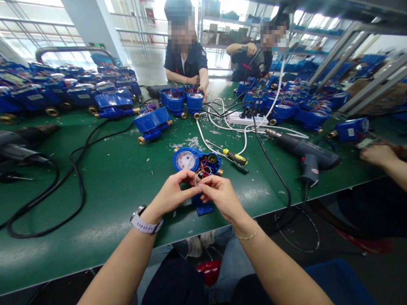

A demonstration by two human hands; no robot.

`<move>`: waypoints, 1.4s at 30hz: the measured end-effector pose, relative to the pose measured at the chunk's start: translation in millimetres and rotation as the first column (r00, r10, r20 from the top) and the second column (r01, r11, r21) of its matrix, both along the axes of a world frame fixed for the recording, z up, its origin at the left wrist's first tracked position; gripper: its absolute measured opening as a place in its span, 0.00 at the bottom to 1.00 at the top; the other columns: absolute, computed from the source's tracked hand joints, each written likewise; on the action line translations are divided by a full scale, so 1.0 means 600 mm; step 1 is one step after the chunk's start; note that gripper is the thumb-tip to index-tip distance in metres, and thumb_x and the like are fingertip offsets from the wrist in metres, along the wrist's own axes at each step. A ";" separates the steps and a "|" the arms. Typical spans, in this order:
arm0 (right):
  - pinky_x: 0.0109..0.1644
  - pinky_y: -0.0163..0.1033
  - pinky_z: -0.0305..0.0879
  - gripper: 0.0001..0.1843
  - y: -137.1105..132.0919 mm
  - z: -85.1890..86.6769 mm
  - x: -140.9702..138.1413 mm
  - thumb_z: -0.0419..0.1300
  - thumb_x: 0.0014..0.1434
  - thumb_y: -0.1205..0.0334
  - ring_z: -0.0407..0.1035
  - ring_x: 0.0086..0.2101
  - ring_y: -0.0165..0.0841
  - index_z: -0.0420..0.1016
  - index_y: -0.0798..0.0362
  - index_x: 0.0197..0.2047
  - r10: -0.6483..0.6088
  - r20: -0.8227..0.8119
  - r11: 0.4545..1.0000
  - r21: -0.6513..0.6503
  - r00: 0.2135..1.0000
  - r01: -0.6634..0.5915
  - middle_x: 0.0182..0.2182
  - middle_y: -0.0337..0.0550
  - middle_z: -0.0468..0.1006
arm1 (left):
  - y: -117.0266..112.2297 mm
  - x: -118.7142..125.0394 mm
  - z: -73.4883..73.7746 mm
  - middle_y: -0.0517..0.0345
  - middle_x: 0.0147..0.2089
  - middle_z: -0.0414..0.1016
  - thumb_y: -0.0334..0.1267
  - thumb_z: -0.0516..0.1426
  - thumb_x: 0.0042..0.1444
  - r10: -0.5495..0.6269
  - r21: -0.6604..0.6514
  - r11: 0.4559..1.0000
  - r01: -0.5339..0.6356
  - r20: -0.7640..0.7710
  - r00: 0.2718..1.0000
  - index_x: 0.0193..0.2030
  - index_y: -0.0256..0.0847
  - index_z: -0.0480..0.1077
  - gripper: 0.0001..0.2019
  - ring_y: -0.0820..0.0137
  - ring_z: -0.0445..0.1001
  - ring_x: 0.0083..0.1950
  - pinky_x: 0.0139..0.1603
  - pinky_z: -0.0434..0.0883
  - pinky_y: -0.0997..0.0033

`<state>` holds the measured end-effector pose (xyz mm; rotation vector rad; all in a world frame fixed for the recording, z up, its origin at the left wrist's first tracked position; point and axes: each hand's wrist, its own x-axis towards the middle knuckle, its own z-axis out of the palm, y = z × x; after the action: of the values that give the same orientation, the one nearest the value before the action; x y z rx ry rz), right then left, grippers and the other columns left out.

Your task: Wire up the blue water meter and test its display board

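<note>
A blue water meter (190,160) with a white dial and an open compartment of coloured wires lies near the front edge of the green table (121,178). My left hand (170,195) and my right hand (221,195) meet just in front of it, fingertips pinched together on the thin wires (203,180) coming out of the meter. A blue cover piece (203,207) lies under my hands at the table edge. A watch is on my left wrist, a bead bracelet on my right.
A yellow-handled screwdriver (234,157) and a dark heat gun (305,154) lie to the right. Black cables (76,178) loop at left. Several blue meters (152,123) fill the back; a white power strip (244,119) sits mid-table. Two people work opposite; another person's hand (377,154) rests at right.
</note>
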<state>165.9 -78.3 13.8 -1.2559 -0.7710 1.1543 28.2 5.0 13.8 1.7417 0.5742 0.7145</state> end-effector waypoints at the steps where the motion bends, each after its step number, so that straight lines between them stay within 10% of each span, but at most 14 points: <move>1: 0.20 0.28 0.63 0.12 0.001 -0.002 0.000 0.66 0.45 0.55 0.65 0.17 0.24 0.74 0.55 0.29 0.002 0.011 1.000 -0.005 1.000 -0.002 0.17 0.35 0.73 | 0.000 -0.001 0.001 0.57 0.32 0.73 0.39 0.64 0.52 0.012 0.036 0.999 -0.011 -0.017 1.000 0.33 0.38 0.72 0.08 0.70 0.70 0.35 0.40 0.67 0.71; 11: 0.16 0.28 0.63 0.12 0.014 -0.021 0.003 0.59 0.52 0.52 0.66 0.14 0.26 0.64 0.52 0.32 -0.053 0.118 0.998 0.027 0.992 0.050 0.20 0.34 0.75 | 0.009 -0.013 0.001 0.55 0.32 0.77 0.36 0.63 0.53 0.005 0.233 0.973 -0.001 -0.020 1.000 0.29 0.39 0.74 0.05 0.68 0.74 0.35 0.40 0.68 0.71; 28: 0.16 0.28 0.63 0.10 -0.003 0.003 0.005 0.62 0.48 0.60 0.59 0.15 0.22 0.70 0.54 0.34 -0.090 -0.015 0.995 0.032 0.996 0.091 0.25 0.34 0.74 | 0.012 -0.009 -0.005 0.56 0.33 0.75 0.39 0.63 0.52 -0.033 -0.083 0.996 0.032 -0.014 0.999 0.33 0.37 0.71 0.08 0.70 0.71 0.34 0.38 0.68 0.72; 42: 0.16 0.27 0.57 0.12 0.004 0.011 -0.004 0.68 0.44 0.55 0.51 0.15 0.21 0.76 0.55 0.27 -0.085 -0.088 0.996 0.012 0.992 0.086 0.16 0.31 0.66 | -0.004 0.000 -0.005 0.58 0.29 0.70 0.41 0.57 0.58 -0.067 0.046 0.997 0.069 -0.028 0.997 0.29 0.36 0.69 0.11 0.71 0.67 0.33 0.38 0.65 0.72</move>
<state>163.5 -76.2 20.2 -1.2059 -0.6538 1.1241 28.4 2.6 11.0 1.8082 0.5173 0.6626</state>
